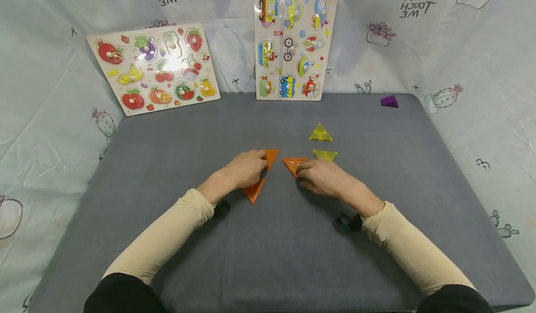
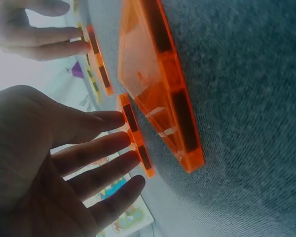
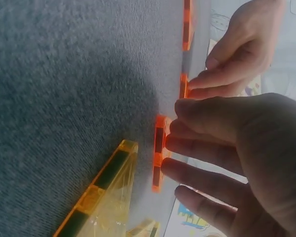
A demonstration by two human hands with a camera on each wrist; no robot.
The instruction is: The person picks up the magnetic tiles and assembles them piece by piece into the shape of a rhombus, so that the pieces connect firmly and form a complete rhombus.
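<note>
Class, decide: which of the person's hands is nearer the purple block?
Right. In the head view, the right hand is below and left of the purple block; the left hand is also below, but farther left.

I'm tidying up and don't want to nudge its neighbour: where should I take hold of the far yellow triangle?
Probably pinch the far yellow triangle across its two slanting edges, coming from above on its right. It lies flat, point facing away, with both slants exposed, while the nearer yellow triangle lies across a gap from its near edge.
</note>
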